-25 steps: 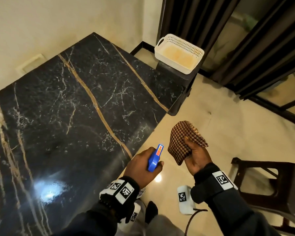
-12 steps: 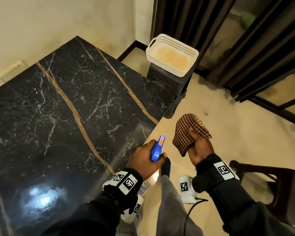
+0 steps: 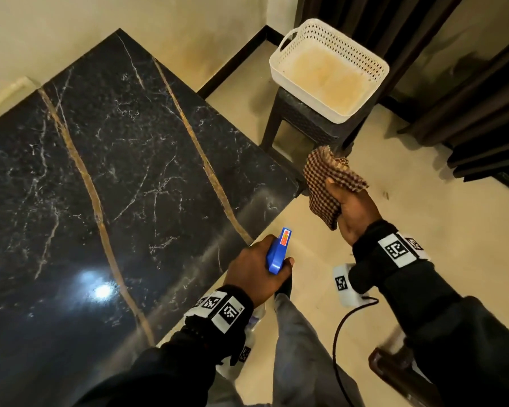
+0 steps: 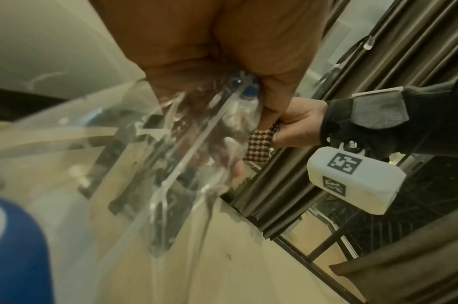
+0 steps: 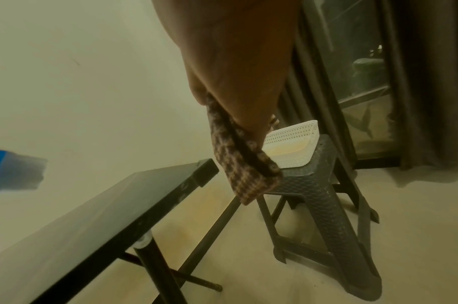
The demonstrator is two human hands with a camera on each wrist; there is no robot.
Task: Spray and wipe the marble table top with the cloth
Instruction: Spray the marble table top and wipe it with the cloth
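The black marble table top [image 3: 115,177] with gold veins fills the left of the head view; its edge and legs show in the right wrist view [image 5: 113,207]. My left hand [image 3: 256,271] grips a spray bottle with a blue trigger head [image 3: 278,251], held just off the table's right edge. The bottle's clear body [image 4: 186,156] hangs below the fist in the left wrist view. My right hand [image 3: 350,210] holds a bunched brown checked cloth [image 3: 323,183] in the air to the right of the table. The cloth [image 5: 238,160] hangs from the palm.
A white perforated basket [image 3: 329,69] sits on a dark woven stool [image 3: 303,124] beyond the table's far right corner. Dark curtains [image 3: 467,83] hang at the right. A dark chair [image 3: 400,374] stands at the lower right. Pale floor lies between them.
The view has swung and closed in on the table's right edge. My right hand with the cloth has risen toward the stool. The left hand keeps its grip on the sprayer.
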